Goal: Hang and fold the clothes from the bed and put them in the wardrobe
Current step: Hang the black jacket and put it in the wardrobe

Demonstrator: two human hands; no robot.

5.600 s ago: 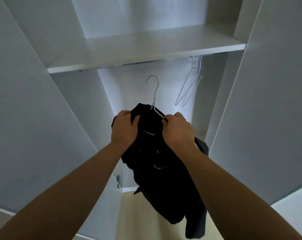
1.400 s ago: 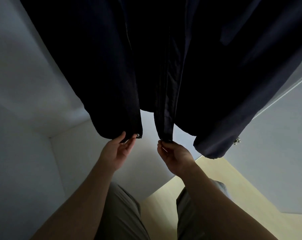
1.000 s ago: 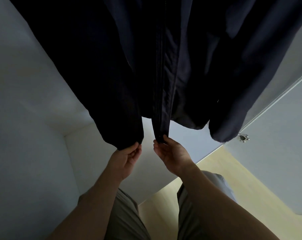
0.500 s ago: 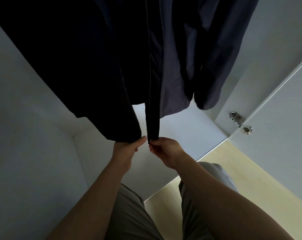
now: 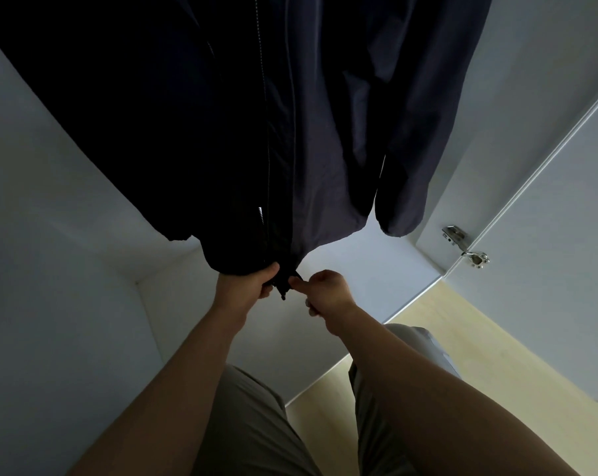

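A dark navy zip jacket (image 5: 325, 115) hangs inside the white wardrobe and fills the top of the view; its hanger is out of sight. My left hand (image 5: 246, 286) grips the bottom hem of the jacket's left front panel. My right hand (image 5: 325, 290) pinches the bottom end of the right front edge at the zipper, where a small dark tab hangs between the two hands. The two front edges meet at the hem. One sleeve (image 5: 411, 187) hangs free on the right.
The wardrobe floor (image 5: 352, 269) lies just below the hem, with white side walls on both sides. An open wardrobe door (image 5: 548, 235) with a metal hinge (image 5: 465, 245) stands on the right. Pale wood floor (image 5: 462, 355) and my legs in khaki trousers are below.
The jacket went from held on its hanger to hanging in the wardrobe. Over the last second both hands drew the two front hems together, and the right hand now pinches the zipper end.
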